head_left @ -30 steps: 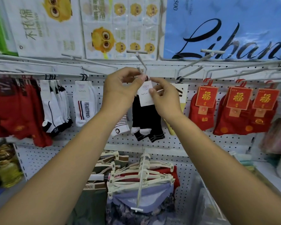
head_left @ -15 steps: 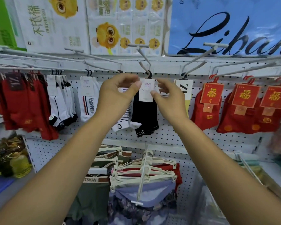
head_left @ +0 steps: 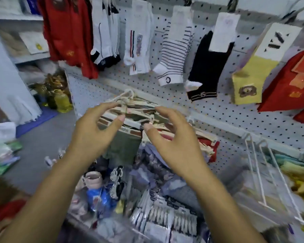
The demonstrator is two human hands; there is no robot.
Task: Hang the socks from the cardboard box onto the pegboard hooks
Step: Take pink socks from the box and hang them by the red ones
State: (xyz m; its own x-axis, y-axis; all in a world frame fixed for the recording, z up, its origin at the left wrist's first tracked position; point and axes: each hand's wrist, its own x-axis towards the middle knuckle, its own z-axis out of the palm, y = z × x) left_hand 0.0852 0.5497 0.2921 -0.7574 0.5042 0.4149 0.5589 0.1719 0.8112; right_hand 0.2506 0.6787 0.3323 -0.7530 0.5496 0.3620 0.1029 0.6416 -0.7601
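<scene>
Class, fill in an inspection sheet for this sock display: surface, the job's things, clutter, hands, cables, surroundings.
Surface: white pegboard, perforated, hung with goods.
Job's things: black socks with a white label hang on the pegboard, between striped socks and yellow socks; the cardboard box cannot be made out.
Clutter: pale hangers with garments; packets below.
Hands: left hand and right hand are open and hold nothing, in front of the hangers.
Cables: nothing seen.
Surroundings: red socks upper left; bare wire hooks at right.
</scene>
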